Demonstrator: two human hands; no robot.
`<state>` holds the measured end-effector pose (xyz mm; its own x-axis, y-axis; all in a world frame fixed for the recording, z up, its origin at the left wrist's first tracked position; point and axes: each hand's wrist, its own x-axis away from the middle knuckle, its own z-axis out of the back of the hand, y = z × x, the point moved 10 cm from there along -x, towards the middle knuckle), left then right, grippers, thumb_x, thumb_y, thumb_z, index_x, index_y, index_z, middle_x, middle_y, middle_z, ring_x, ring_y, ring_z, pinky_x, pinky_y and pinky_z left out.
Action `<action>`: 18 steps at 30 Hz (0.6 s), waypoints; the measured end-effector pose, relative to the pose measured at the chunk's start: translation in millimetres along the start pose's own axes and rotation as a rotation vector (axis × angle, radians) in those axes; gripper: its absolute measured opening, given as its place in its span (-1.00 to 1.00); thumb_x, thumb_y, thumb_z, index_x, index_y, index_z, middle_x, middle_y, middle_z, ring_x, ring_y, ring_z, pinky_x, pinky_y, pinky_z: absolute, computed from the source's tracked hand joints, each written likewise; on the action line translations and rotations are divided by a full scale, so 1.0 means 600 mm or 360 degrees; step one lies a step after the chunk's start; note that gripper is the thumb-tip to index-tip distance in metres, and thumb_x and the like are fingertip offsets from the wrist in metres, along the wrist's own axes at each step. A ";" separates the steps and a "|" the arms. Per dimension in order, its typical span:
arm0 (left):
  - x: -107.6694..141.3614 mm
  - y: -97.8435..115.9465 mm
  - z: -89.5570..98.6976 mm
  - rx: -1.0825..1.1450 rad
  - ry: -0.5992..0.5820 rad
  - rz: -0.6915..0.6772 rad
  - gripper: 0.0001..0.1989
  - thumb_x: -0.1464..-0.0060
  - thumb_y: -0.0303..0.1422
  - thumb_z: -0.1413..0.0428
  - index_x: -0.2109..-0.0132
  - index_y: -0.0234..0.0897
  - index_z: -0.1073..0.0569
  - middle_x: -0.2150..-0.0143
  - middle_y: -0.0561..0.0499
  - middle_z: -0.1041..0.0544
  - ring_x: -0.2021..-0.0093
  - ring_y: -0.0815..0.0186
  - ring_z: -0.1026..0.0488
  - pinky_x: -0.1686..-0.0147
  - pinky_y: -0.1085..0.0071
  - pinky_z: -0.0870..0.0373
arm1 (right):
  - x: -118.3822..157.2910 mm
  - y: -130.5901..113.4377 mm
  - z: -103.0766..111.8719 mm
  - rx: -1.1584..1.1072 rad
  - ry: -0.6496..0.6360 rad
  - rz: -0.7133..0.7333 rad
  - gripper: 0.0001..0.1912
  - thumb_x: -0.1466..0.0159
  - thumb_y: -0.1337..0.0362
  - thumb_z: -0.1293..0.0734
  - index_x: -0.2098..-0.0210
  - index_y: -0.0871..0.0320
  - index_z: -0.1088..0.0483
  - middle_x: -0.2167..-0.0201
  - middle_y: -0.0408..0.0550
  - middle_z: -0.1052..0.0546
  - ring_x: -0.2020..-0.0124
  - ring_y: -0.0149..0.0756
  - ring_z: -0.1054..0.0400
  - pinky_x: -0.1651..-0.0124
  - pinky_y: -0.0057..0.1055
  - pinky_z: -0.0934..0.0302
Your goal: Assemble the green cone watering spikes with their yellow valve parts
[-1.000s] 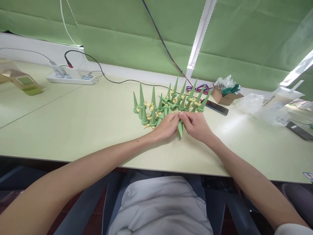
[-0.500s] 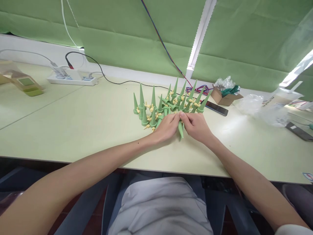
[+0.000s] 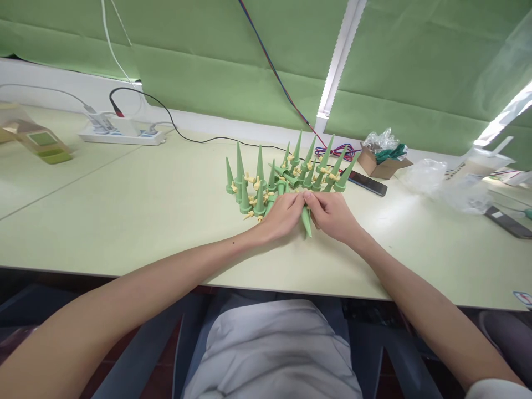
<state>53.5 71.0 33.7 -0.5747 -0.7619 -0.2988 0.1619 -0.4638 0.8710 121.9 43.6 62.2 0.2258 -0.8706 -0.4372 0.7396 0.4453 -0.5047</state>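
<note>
My left hand (image 3: 286, 213) and my right hand (image 3: 333, 215) meet at the near side of a group of green cones. Both are closed on one green cone (image 3: 306, 223), whose pointed tip sticks out below the fingers toward me; its upper end is hidden by the fingers. Behind them, several upright green cones (image 3: 245, 200) with small yellow valve-like pieces (image 3: 250, 214) stand on the table. A few green cones (image 3: 290, 178) lie on their sides in the middle of the group.
On the cream table (image 3: 166, 221), a power strip (image 3: 122, 136) and a paper package (image 3: 47, 145) lie left. To the right are a phone (image 3: 368, 183), an open cardboard box (image 3: 384, 166), clear plastic, a cup (image 3: 477, 163) and a dark device (image 3: 509, 223).
The hands stay together at nearly the same place. The held cone's tip has shifted very slightly; the other cones keep their arrangement.
</note>
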 end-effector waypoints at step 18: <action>-0.005 -0.017 -0.009 -0.0024 -0.0070 0.0049 -0.50 -0.32 -0.28 0.22 0.60 -0.25 -0.22 0.72 0.10 -0.22 0.60 0.39 -0.18 0.42 0.49 -0.24 | 0.000 0.006 -0.013 0.0044 -0.0158 -0.0035 -0.46 -0.48 0.10 -0.03 0.62 0.09 -0.08 0.71 -0.14 -0.31 0.61 -0.34 -0.19 0.39 -0.36 -0.05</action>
<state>57.6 75.4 23.7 -0.6040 -0.7554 -0.2541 0.1922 -0.4475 0.8734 119.6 46.7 54.6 0.2703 -0.8971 -0.3496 0.7620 0.4213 -0.4919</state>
